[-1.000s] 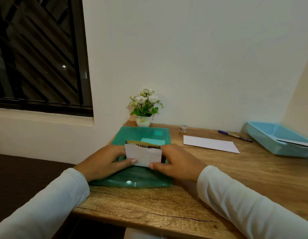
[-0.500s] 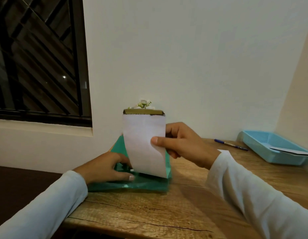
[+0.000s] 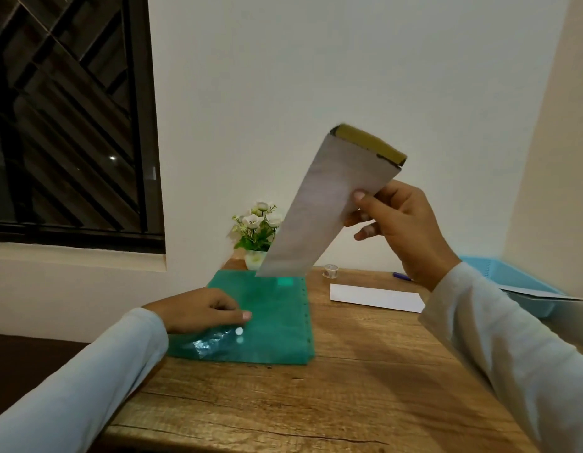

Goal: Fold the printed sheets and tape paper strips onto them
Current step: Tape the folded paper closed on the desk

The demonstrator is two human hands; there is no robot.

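From my remote seat, the head camera shows the right hand (image 3: 404,230) raised above the wooden table (image 3: 349,403), pinching a folded printed sheet (image 3: 323,210) by its right edge. The thumb lies on the side facing me and the other fingers are curled behind the paper. The sheet hangs in the air, tilted, with its top leaning right. Its lower edge is over the far end of a green plastic folder (image 3: 277,322) and clear of it. A dull gold strip (image 3: 368,145) runs across the sheet's top edge. The print on the paper is too blurred for me to read.

The left hand (image 3: 202,310) rests on the left part of the folder, which lies flat near the table's left side. Its fingers are loosely bent and its thumb points forward onto the plastic. I see nothing gripped in it.

Behind the folder, a small pot of white flowers (image 3: 257,230) stands against the wall. A small roll of tape (image 3: 331,271) sits to its right. A plain white sheet (image 3: 375,297) lies flat near the tape, and the tip of a blue pen (image 3: 402,276) shows beside the right wrist. A light blue tray (image 3: 541,295) with paper in it sits at the far right edge. A dark barred window (image 3: 71,119) fills the upper left.
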